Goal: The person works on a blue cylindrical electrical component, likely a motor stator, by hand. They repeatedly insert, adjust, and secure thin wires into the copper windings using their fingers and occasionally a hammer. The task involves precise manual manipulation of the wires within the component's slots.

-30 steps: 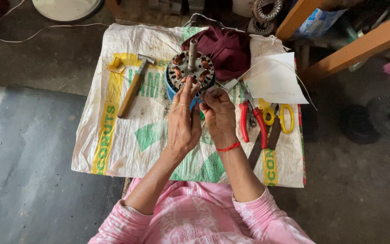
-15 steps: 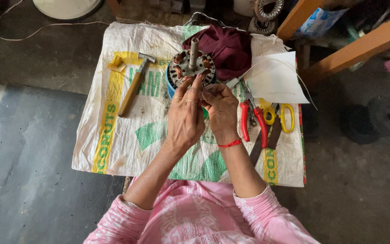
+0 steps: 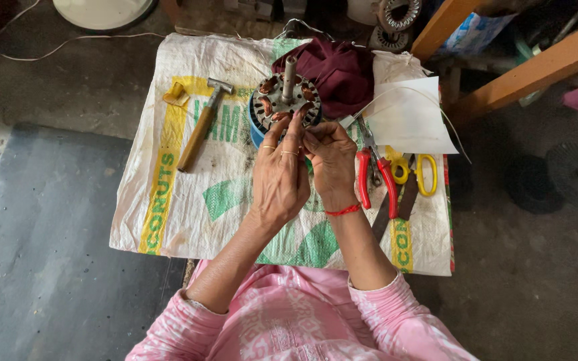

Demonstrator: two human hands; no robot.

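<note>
A round motor stator [image 3: 281, 100] with copper windings and an upright steel shaft sits on a blue base at the back of the sack-covered table [image 3: 188, 200]. My left hand [image 3: 279, 177], with rings on two fingers, reaches to the stator's near rim with its fingertips together. My right hand [image 3: 330, 160], a red thread on its wrist, pinches against the left fingertips there. A thin pale wire [image 3: 406, 88] arcs from the hands over the white paper to the right. What lies between the fingertips is too small to make out.
A wooden-handled hammer [image 3: 199, 127] and a yellow scrap [image 3: 174, 93] lie to the left. A maroon cloth [image 3: 339, 70] and white paper [image 3: 409, 117] sit behind; red-handled pliers [image 3: 372, 177] and yellow scissors [image 3: 423, 172] to the right. Wooden beams [image 3: 523, 63] cross the far right.
Both hands stay at the stator's near rim; only the fingertips have shifted slightly. Nothing else on the table has moved.
</note>
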